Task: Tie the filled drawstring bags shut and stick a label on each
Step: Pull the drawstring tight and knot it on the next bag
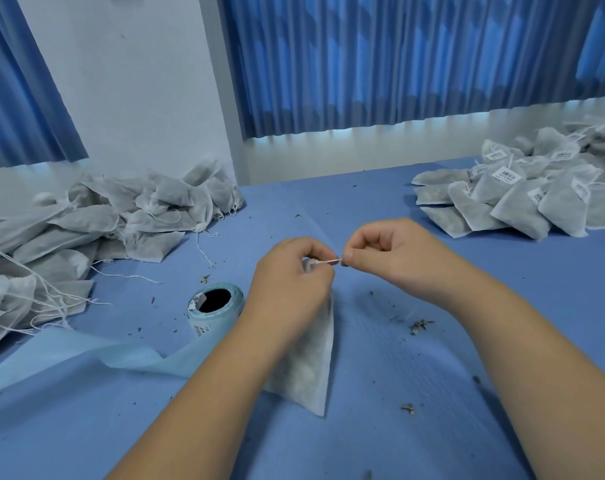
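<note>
A filled white drawstring bag [308, 362] hangs upright in front of me, its bottom on the blue table [415, 393]. My left hand [290, 282] grips the gathered neck of the bag and hides most of it. My right hand [384, 251] pinches the white drawstring [329, 261], which runs taut and short between the two hands. A roll of labels [213, 306] on pale blue backing lies just left of my left wrist. Its loose backing strip [86, 351] trails toward the near left.
A pile of unlabelled bags [96, 223] with loose strings covers the left side. A pile of labelled bags [522, 192] sits at the far right. Dry herb crumbs [420, 325] are scattered over the cloth. Blue curtains [380, 60] hang behind the table.
</note>
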`<act>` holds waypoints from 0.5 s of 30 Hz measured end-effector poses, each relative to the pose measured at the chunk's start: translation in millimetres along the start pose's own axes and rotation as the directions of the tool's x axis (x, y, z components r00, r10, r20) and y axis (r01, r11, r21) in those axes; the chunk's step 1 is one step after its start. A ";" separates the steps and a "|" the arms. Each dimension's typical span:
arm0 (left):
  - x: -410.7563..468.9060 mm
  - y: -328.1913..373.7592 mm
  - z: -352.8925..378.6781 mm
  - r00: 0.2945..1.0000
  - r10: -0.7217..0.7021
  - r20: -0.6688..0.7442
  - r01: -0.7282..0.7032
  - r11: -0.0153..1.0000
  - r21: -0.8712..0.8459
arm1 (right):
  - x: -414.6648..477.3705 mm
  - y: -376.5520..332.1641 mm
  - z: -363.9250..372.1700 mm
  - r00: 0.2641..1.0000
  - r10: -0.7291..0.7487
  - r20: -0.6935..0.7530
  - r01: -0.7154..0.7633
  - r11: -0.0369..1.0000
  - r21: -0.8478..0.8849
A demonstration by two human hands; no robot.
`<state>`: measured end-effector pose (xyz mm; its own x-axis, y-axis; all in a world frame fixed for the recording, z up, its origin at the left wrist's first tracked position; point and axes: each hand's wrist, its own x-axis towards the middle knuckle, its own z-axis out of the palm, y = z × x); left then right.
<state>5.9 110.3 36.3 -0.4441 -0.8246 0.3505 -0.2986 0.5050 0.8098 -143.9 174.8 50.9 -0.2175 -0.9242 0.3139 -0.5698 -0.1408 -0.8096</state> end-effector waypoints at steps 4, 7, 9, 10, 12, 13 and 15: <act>-0.8 3.2 -3.6 0.997 -0.033 0.064 0.039 0.994 -0.098 | -0.4 -0.4 -0.5 1.000 -0.002 0.029 0.001 0.999 0.039; -2.9 8.1 -6.5 0.994 -0.032 0.103 0.046 0.990 -0.132 | -0.7 -1.9 -1.1 0.999 -0.020 0.028 0.018 0.996 0.089; -4.3 10.3 -10.1 0.989 -0.042 0.143 0.061 0.989 -0.135 | -0.2 -1.8 -1.9 0.999 -0.033 0.008 0.032 0.992 0.125; -4.3 10.7 -12.4 0.985 -0.046 0.169 0.068 0.989 -0.129 | 0.0 -1.6 -1.9 0.999 -0.038 -0.003 0.038 0.990 0.135; -3.8 11.9 -17.1 0.971 -0.060 0.231 0.090 0.989 -0.120 | 0.4 -1.1 -0.7 0.999 -0.041 -0.019 0.043 0.989 0.140; -3.6 12.1 -19.0 0.964 -0.068 0.257 0.102 0.988 -0.120 | 0.5 -0.7 0.3 0.999 -0.041 -0.026 0.044 0.989 0.141; -2.8 11.4 -21.4 0.956 -0.081 0.282 0.123 0.983 -0.136 | 0.8 -0.1 2.2 0.998 -0.046 -0.046 0.052 0.990 0.134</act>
<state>21.8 112.9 54.6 -0.6384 -0.7574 0.1368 -0.2335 0.3600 0.9032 -142.2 173.3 50.1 -0.2274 -0.8993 0.3734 -0.4690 -0.2349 -0.8514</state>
